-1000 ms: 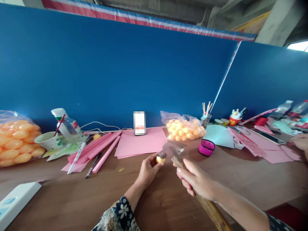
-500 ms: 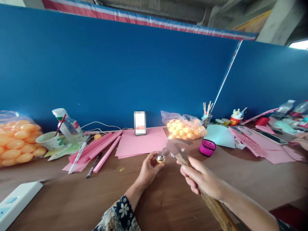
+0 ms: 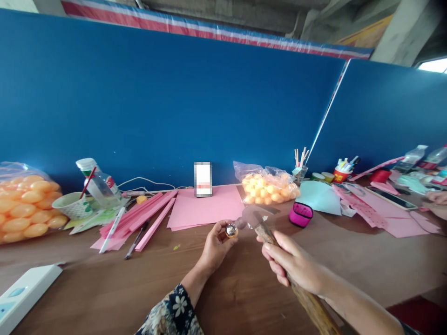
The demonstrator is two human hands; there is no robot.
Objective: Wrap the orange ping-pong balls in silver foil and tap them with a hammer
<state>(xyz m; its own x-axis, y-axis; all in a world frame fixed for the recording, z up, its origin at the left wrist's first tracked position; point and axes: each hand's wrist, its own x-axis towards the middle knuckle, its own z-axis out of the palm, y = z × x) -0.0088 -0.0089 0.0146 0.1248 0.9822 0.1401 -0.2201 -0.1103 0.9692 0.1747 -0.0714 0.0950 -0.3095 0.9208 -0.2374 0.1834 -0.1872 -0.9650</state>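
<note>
My left hand [image 3: 217,246] pinches a small ball [image 3: 231,230] between thumb and fingers, just above the brown table. The ball is shiny silver on top with an orange-gold rim below. In my right hand [image 3: 289,260], the fingers wrap round the rough wooden handle of a hammer [image 3: 314,309]. The hammer's blurred head points left, close beside the ball; whether they touch I cannot tell. A magenta pouch [image 3: 301,214] lies beyond my right hand.
Behind my hands are pink paper sheets [image 3: 206,209], an upright phone [image 3: 203,180] and a bag of orange balls [image 3: 268,186]. Pink strips [image 3: 143,214], pens and a larger ball bag [image 3: 28,204] are leftward. A white box [image 3: 30,293] lies near left. Another person's hand [image 3: 438,197] shows far right.
The hammer head has shifted slightly down and left. The ball has moved a little left in my left hand's grip, and the shine on it looks different.
</note>
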